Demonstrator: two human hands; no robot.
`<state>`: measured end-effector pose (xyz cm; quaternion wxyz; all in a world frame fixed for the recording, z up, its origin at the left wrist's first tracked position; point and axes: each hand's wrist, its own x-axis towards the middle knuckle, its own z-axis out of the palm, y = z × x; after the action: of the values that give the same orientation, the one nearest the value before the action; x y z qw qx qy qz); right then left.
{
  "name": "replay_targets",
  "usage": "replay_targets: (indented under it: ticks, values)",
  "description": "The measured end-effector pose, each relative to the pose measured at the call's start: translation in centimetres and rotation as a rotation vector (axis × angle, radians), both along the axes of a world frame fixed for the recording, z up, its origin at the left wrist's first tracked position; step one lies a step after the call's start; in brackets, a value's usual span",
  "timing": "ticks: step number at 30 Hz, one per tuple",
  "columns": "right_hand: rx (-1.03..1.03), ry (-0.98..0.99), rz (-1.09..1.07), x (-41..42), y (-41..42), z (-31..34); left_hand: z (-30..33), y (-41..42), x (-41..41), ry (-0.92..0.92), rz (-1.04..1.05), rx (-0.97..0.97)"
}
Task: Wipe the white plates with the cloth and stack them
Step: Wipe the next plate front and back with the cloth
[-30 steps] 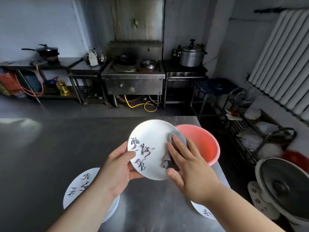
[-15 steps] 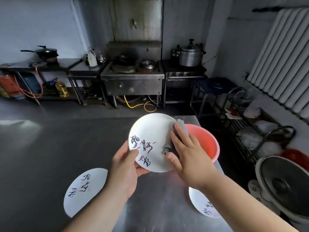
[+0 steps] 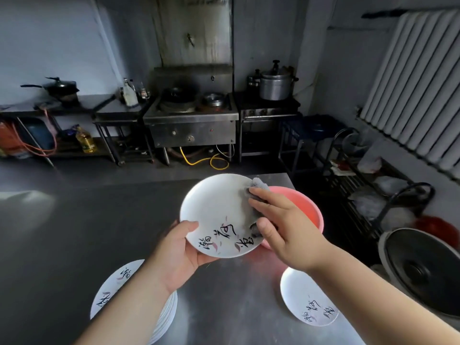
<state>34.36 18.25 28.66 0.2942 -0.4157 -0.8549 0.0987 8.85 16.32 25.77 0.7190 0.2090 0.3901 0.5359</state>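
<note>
a pink bowl [image 3: 308, 210] sits on the gray table [image 3: 74, 232]. far back are a stove [image 3: 191, 120], a big pot [image 3: 275, 85], a black pan [image 3: 61, 87], maybe an oil bottle [image 3: 85, 140], and a yellow hose [image 3: 211, 161].

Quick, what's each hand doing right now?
Left hand: grips the white plate by its rim.
Right hand: presses the grey cloth on it.
</note>
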Motion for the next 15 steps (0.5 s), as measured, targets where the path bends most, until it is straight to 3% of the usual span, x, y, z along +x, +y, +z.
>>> replay_targets:
  ticks: [5, 11, 15]
  values:
    - [-0.044, 0.007, -0.144, -2.9, -4.2, -5.2, -1.3, -0.5, 1.7, -0.07, 0.152, 0.108]
    - [-0.039, -0.062, -0.168, -1.5, 0.5, -0.4, -0.9, -1.2, 2.7, -0.092, 0.141, 0.203]
    - [-0.027, 0.005, -0.098, -3.1, -2.3, -3.0, -0.4, -1.1, 3.4, -0.118, 0.149, 0.287]
